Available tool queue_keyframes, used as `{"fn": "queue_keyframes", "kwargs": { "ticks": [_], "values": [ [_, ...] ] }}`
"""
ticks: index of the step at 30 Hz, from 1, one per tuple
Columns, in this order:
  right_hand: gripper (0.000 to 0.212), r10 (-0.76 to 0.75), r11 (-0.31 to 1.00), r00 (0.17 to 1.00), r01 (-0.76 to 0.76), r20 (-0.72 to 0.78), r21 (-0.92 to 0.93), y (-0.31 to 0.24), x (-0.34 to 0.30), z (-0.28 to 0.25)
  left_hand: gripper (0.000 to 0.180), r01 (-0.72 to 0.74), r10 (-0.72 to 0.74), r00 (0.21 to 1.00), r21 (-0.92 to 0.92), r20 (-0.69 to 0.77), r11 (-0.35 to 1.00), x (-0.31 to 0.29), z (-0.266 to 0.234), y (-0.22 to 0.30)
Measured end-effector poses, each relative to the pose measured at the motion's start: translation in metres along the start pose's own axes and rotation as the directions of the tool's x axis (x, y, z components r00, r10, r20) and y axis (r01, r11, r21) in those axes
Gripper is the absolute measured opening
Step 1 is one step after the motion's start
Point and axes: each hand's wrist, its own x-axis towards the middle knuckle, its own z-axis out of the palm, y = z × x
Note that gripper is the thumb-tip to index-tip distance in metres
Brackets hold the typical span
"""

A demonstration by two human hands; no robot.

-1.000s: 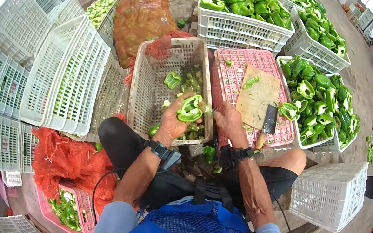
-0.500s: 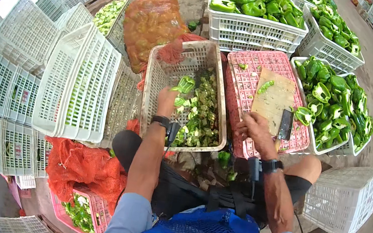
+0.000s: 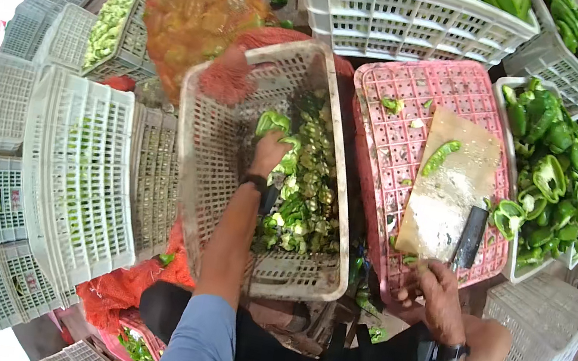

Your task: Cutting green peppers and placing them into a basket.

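Observation:
My left hand (image 3: 271, 150) reaches down into a dirty white plastic crate (image 3: 338, 188), its fingers closed around a cut green pepper (image 3: 273, 124). Beneath and beside it lie pepper cores and trimmings (image 3: 307, 183). My right hand (image 3: 435, 294) hovers by the near edge of a wooden cutting board (image 3: 452, 153), fingers curled in; whatever they may hold is hidden. A dark-bladed knife (image 3: 473, 232) rests on the board's right side, close to that hand. Farther up the board lies a green pepper strip (image 3: 442, 158). The board sits on an upturned pink crate (image 3: 385, 143).
White crates heaped with green peppers (image 3: 550, 176) stand at the right, and another large white crate (image 3: 412, 22) is at the back. An orange net sack (image 3: 195, 7) leans behind my work crate. Stacked white crates (image 3: 80, 162) line the left; an upturned crate (image 3: 537, 333) stands at near right.
The view has moved closer to the crate and board. My left hand has gone deeper into the crate with the pepper. My right hand has drawn back toward the board's near edge.

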Motion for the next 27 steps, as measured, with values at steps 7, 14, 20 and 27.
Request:
{"fn": "queue_keyframes", "kwargs": {
  "ticks": [7,14,20,27],
  "values": [
    [0.03,0.094,0.99,0.996,-0.093,0.002,-0.105,0.014,0.007,0.0,0.042,0.085,-0.066,0.954,0.052,-0.293,0.995,0.046,0.075,-0.039],
    [0.02,0.025,0.993,0.999,-0.023,0.021,-0.116,0.026,0.01,-0.013,0.027,0.108,-0.043,0.86,0.099,-0.508,0.989,0.042,0.02,-0.073],
    [0.017,-0.045,0.967,0.999,0.044,0.003,-0.252,0.025,0.006,-0.009,0.024,-0.187,0.326,0.94,0.652,-0.097,0.735,0.1,0.022,-0.116],
    [0.014,-0.017,0.94,0.996,0.044,0.084,-0.338,0.011,0.017,0.001,0.028,-0.286,0.318,0.924,0.165,-0.213,0.944,0.073,0.036,-0.124]
  ]
}}
